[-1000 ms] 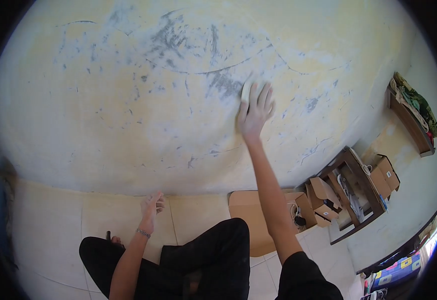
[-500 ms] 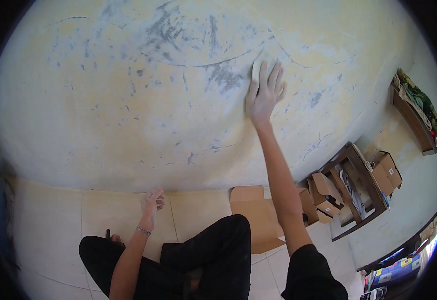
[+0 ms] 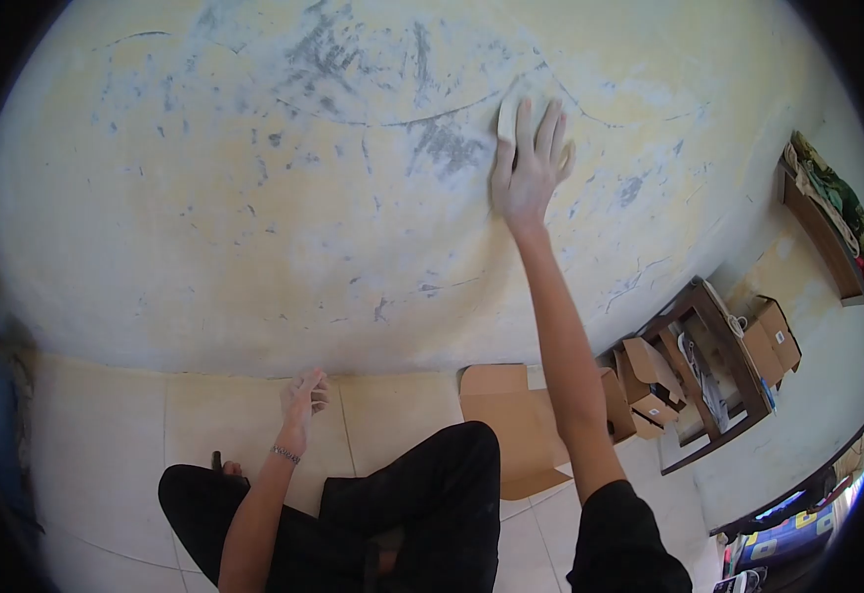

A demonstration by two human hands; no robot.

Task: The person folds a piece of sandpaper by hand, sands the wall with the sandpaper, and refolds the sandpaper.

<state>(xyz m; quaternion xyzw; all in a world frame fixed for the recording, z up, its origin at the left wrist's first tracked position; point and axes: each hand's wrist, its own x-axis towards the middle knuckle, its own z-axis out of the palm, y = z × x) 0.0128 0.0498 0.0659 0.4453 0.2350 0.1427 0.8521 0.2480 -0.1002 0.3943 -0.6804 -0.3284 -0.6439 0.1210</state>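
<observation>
My right hand (image 3: 528,168) is stretched up against the wall (image 3: 303,227), its fingers dusted white and pressed over a pale, flat, sandpaper-like piece (image 3: 507,121). One edge of that piece shows beside the index finger; the palm side is hidden. Grey scuffs, pale patches and long curved cracks mark the yellowish wall around it. Down by the foot of the wall, my left hand (image 3: 303,397) hovers over the tiled floor, dusty and loosely curled with fingers apart. Nothing shows in it. A bracelet (image 3: 286,455) circles the left wrist.
Flattened cardboard (image 3: 506,420) lies on the floor right of my bent black-clad legs (image 3: 422,484). Beyond my right arm stand open cardboard boxes (image 3: 649,381) and a dark wooden frame (image 3: 713,366). A wooden shelf with cloth (image 3: 827,232) hangs at the right.
My right hand has slid slightly upward along the wall with its fingers a little more spread. The left hand stays almost in place. The view has shifted slightly.
</observation>
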